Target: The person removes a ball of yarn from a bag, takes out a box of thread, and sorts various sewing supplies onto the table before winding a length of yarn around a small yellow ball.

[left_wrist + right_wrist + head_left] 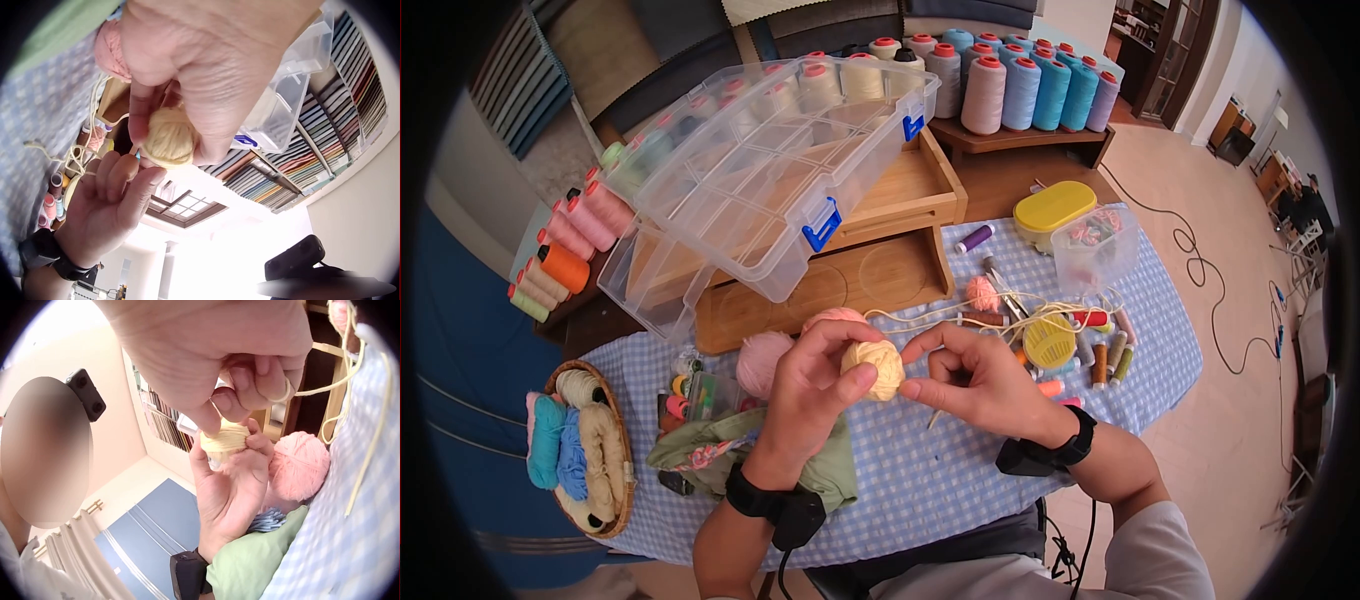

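A small pale yellow yarn ball is gripped between the thumb and fingers of the left hand, above the checked cloth. Close on its right, the right hand has its fingers curled round the yellow yarn strand, which crosses them in the right wrist view. That hand's thumb and index finger reach the ball's side. In the left wrist view the ball shows wound strands. Loose yarn trails from the right hand over the cloth.
Pink yarn balls and a green cloth lie by the left arm. A basket of skeins stands far left. Behind are a clear divided case and wooden tray. Spools, scissors and a yellow-lidded box lie right.
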Demonstrator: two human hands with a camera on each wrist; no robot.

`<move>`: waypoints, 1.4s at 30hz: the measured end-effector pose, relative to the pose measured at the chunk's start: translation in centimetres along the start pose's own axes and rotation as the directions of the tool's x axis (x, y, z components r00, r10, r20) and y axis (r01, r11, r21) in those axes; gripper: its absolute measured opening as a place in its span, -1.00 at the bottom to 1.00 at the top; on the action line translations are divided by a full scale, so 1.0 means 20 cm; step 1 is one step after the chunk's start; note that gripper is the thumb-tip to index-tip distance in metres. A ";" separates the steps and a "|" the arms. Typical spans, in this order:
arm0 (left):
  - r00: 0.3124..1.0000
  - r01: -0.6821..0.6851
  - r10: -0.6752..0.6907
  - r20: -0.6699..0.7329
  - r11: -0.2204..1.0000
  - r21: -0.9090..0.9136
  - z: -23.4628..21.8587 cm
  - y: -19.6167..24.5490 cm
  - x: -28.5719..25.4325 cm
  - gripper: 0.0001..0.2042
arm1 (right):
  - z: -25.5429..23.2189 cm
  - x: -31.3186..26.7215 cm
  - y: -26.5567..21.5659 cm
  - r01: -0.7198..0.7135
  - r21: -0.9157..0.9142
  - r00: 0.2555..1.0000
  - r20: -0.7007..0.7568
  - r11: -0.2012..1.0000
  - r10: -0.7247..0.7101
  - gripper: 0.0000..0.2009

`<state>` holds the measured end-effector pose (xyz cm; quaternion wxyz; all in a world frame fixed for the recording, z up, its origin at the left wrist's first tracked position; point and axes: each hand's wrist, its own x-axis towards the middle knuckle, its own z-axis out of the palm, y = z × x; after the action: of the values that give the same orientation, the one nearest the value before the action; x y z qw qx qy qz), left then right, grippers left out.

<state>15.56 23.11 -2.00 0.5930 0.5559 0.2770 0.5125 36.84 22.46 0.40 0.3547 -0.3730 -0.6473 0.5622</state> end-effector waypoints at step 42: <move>0.993 0.117 -0.116 0.018 0.967 -0.227 0.03 0.05 -0.01 -0.58 | -0.05 0.03 0.01 -0.149 0.253 0.978 -0.105 0.956 0.180 -0.78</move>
<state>15.67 22.62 -1.01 0.6824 0.4682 0.2471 0.5041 37.39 23.41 0.37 0.3903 -0.4142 -0.5160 0.6402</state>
